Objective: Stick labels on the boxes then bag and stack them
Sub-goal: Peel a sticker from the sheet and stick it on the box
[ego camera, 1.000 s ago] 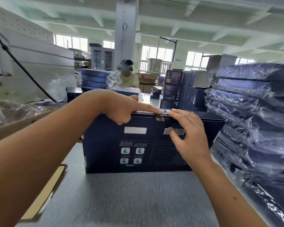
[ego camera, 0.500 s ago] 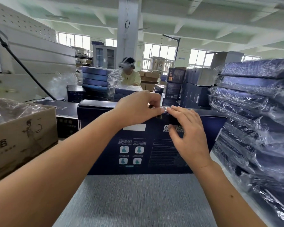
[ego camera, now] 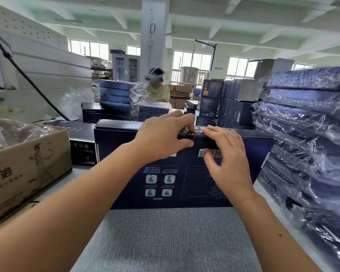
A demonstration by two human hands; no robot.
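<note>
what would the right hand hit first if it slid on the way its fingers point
Most likely the left hand, which pinches the small label on the box's top edge just ahead of the right hand; depth is hard to judge.

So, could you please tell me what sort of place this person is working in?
Probably a factory or warehouse packing floor: stacks of bagged blue boxes stand at the right, a cardboard carton at the left, and the left hand pinches a label onto another box.

matt card box (ego camera: pixel 126 154), ribbed grey mat (ego camera: pixel 165 242) (cloth-like), crinkly glossy film (ego camera: pixel 302 134)
</note>
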